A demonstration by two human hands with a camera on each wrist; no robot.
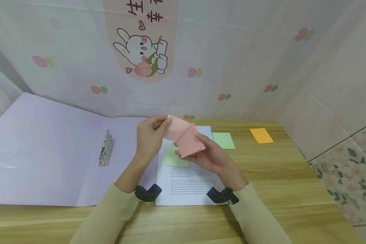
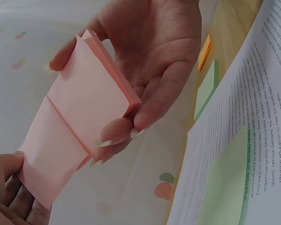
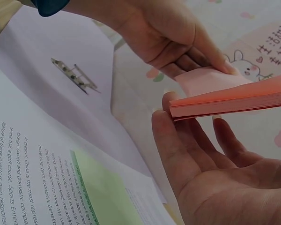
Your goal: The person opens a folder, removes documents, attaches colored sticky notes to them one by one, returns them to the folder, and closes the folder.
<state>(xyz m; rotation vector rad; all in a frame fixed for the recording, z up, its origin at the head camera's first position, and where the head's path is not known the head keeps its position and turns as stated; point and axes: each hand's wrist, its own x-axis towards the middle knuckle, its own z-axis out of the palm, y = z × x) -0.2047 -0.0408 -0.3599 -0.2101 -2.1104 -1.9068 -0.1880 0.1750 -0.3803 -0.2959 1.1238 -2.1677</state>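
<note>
My right hand point(image 1: 211, 154) holds a pad of pink sticky notes point(image 1: 190, 142) above the printed sheets, its fingers around the pad's edges. Between thumb and fingers, my left hand point(image 1: 150, 135) pinches a lifted pink sticky note point(image 1: 177, 128). In the left wrist view that note point(image 2: 51, 150) is folded back along a crease and still meets the pad point(image 2: 91, 82) there. The pad's layered edge point(image 3: 234, 105) shows in the right wrist view. Below the hands, a green sticky note point(image 1: 172, 157) lies on the printed sheets point(image 1: 192, 188).
A lilac folder point(image 1: 42, 149) lies spread at the left, with a metal clip point(image 1: 106, 149) inside. Right of the sheets are a green sticky pad point(image 1: 224, 140) and an orange sticky pad point(image 1: 261, 135) on the wooden table point(image 1: 280, 189). A patterned curtain point(image 1: 231, 61) hangs behind.
</note>
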